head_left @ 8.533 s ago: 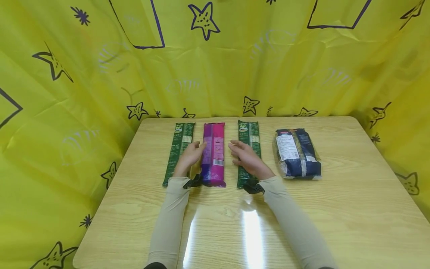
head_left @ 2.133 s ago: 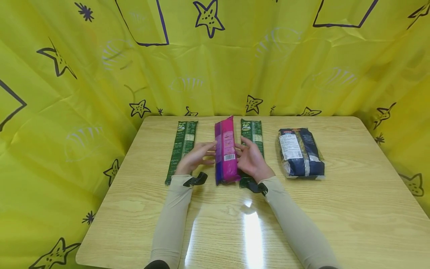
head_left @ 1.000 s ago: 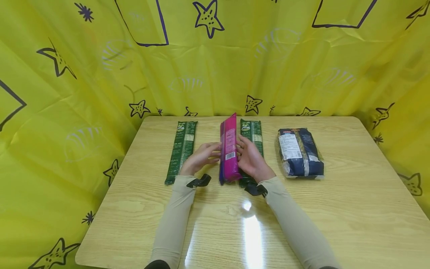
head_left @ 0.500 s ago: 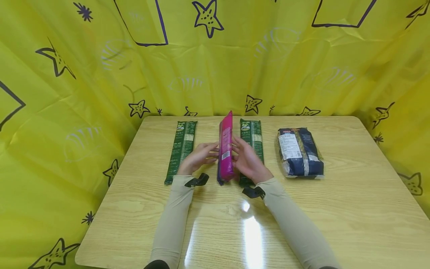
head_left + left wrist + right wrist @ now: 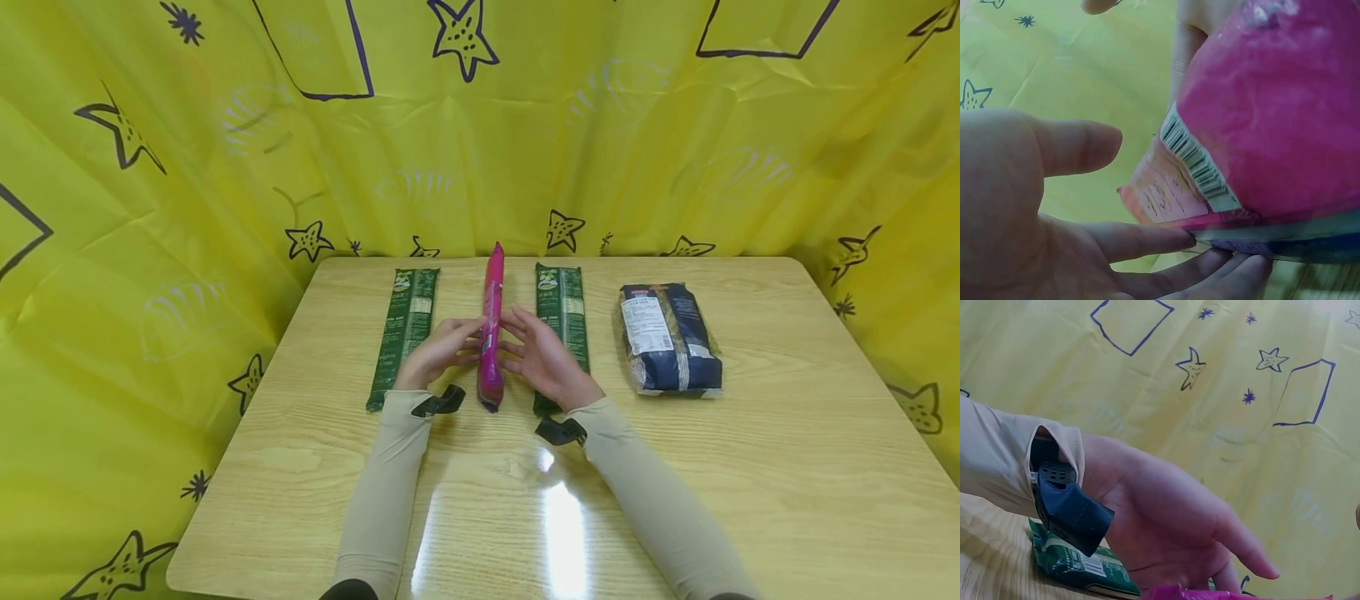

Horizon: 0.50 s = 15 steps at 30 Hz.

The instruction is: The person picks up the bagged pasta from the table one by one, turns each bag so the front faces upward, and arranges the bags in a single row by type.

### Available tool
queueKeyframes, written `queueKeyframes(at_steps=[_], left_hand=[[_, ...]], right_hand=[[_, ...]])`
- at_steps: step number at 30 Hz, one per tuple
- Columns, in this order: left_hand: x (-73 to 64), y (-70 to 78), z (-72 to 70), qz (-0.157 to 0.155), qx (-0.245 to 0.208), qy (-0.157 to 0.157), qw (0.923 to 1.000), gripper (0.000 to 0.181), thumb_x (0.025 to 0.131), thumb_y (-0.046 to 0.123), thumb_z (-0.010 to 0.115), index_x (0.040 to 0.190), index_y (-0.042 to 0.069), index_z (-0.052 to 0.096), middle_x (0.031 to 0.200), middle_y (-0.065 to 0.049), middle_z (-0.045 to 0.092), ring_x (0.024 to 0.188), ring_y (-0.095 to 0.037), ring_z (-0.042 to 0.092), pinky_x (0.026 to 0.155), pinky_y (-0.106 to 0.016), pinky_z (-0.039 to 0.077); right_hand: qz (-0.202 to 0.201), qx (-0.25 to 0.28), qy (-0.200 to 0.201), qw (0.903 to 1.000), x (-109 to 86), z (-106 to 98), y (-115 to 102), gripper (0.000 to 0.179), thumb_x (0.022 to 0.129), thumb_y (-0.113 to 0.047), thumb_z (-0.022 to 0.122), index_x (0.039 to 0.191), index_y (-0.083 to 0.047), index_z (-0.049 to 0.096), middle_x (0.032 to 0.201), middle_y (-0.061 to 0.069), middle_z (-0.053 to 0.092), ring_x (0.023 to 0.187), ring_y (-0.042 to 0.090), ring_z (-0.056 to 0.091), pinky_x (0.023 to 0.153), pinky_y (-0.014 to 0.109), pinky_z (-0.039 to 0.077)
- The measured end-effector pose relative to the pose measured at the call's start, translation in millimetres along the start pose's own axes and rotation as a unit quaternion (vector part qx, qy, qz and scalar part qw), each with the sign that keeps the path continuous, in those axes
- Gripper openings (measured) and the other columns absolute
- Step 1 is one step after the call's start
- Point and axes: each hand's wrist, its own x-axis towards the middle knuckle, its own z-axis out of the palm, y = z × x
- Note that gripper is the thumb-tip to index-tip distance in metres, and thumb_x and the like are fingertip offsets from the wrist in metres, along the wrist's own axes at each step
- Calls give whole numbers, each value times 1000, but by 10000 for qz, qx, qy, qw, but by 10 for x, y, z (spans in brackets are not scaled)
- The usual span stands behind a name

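Observation:
A long pink-and-purple packet (image 5: 491, 333) stands on its narrow edge, upright between my two hands. My left hand (image 5: 438, 354) is at its left side, with extended fingertips against the packet and the thumb apart from it in the left wrist view. On the other side, my right hand (image 5: 551, 358) has its fingers stretched toward the packet's face; the packet partly hides their tips in the left wrist view. Its barcode (image 5: 1200, 165) shows in the left wrist view. Long green packets lie flat on either side, one at left (image 5: 405, 333) and one at right (image 5: 561, 308), partly behind the right hand.
A wider dark blue bag (image 5: 667, 340) with a white label lies farther right on the wooden table (image 5: 300, 500). Behind the table hangs a yellow curtain (image 5: 495, 167) with drawn stars. Each wrist carries a black camera mount (image 5: 438, 402).
The pink-and-purple packet lay flat at first. It was then raised between both hands and tilted. Over the last second it has turned onto its edge and shifted slightly left.

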Motion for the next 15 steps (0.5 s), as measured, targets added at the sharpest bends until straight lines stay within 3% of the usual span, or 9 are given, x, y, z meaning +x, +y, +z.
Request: queueKeyframes(at_steps=[8, 15], left_hand=[[-3, -10, -7, -58, 82, 69, 9999, 51, 110, 33, 47, 143, -5, 55, 140, -24, 61, 134, -35, 59, 115, -47, 50], [9, -17, -23, -70, 149, 82, 9998, 52, 110, 34, 47, 142, -6, 55, 137, -23, 62, 129, -33, 61, 112, -48, 52]], right_hand=[[4, 70, 128, 9999, 21, 8, 28, 63, 112, -43, 33, 159, -2, 26, 171, 12, 20, 155, 40, 23, 130, 55, 21], [23, -47, 93, 9999, 5, 10, 33, 67, 112, -42, 33, 162, -1, 17, 173, 14, 13, 159, 40, 12, 132, 57, 14]])
